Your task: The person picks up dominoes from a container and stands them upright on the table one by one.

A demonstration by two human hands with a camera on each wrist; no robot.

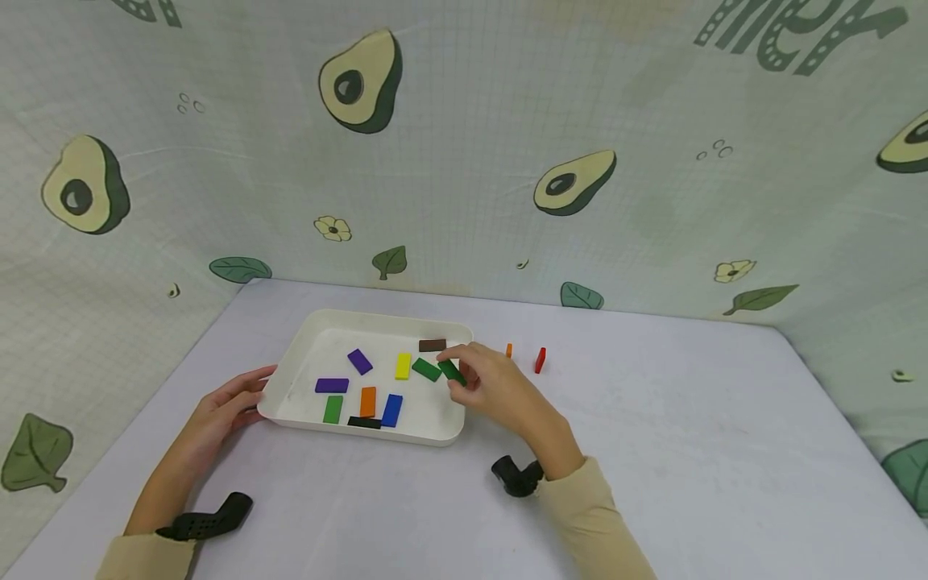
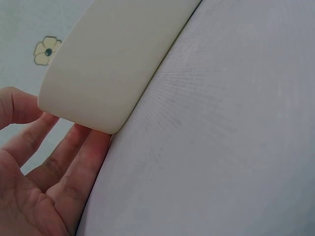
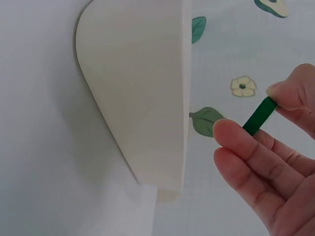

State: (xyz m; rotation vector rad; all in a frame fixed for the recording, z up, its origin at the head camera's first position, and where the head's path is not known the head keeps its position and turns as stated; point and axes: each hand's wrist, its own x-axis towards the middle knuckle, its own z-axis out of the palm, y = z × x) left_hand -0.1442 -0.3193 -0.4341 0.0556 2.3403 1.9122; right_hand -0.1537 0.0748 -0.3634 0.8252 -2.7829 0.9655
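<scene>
A white tray (image 1: 428,435) lies on the table with several small coloured blocks spread inside. My left hand (image 1: 226,409) is at the tray's left end, and in the left wrist view its fingertips touch the outer wall (image 2: 93,93). Above the tray's right side, my right hand (image 1: 496,383) pinches a dark green block (image 1: 453,372) between thumb and fingers. That green block (image 3: 260,116) shows edge-on in the right wrist view. Close by in the tray are another green block (image 1: 426,370), a brown block (image 1: 432,345) and a yellow block (image 1: 403,366).
Purple blocks (image 1: 332,386), a light green block (image 1: 333,409), an orange block (image 1: 368,402), a blue block (image 1: 391,411) and a black block (image 1: 364,422) also lie in the tray. Right of it, a red block (image 1: 540,360) and a partly hidden orange piece (image 1: 509,350) are on the table.
</scene>
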